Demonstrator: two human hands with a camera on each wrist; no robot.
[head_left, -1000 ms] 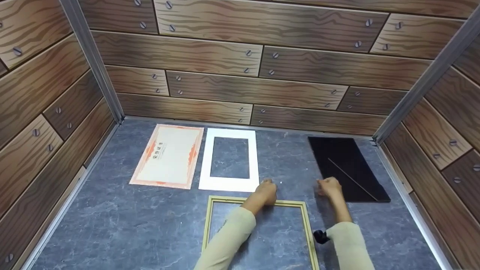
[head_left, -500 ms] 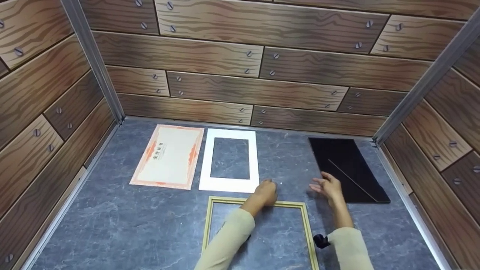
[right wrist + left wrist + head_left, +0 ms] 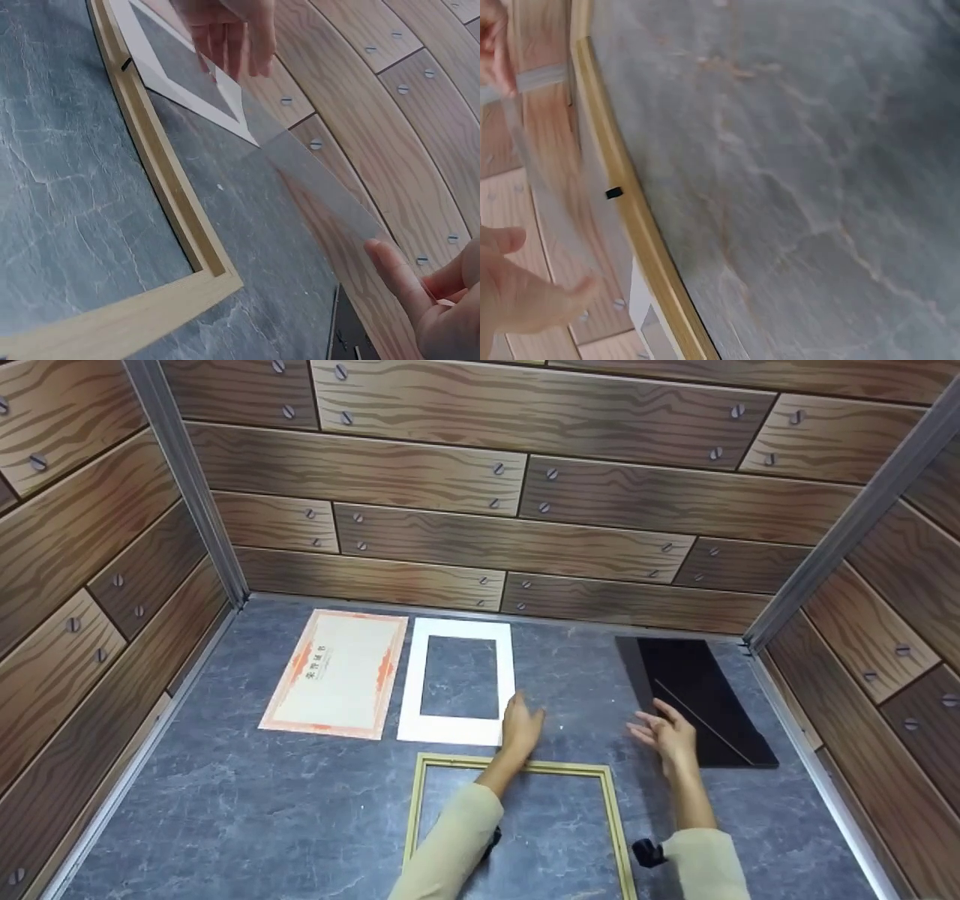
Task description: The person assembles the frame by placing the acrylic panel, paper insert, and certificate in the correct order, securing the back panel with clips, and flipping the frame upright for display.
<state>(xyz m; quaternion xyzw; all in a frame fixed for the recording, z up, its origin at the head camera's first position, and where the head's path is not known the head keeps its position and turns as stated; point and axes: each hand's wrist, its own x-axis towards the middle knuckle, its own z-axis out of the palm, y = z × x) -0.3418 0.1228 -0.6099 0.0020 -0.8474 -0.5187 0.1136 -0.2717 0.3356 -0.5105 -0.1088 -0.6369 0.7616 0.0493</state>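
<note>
A thin clear sheet [image 3: 322,184] is raised above the table, tilted in the right wrist view. My right hand [image 3: 675,739] pinches its near end, with the thumb [image 3: 394,274] on one face. At the sheet's other end is my left hand [image 3: 521,731], its fingers spread and fairly straight; whether they touch the sheet cannot be made out. Below the hands lies a gold picture frame [image 3: 566,768], partly hidden by the left forearm. A white mat board [image 3: 450,730] with a rectangular window lies beyond it, its right edge overlapped in view by the left hand.
A certificate [image 3: 341,675] with an orange border lies to the left of the mat. At the right lies a black backing board [image 3: 705,675] with a thin diagonal strut. Wood-patterned walls [image 3: 420,529] enclose the grey marbled table [image 3: 285,810] at the back and sides.
My left hand has uncurled its fingers and shifted slightly away and left. The right hand has opened out its fingers and moved slightly right. A greyish band now shows over the backing board's left edge.
</note>
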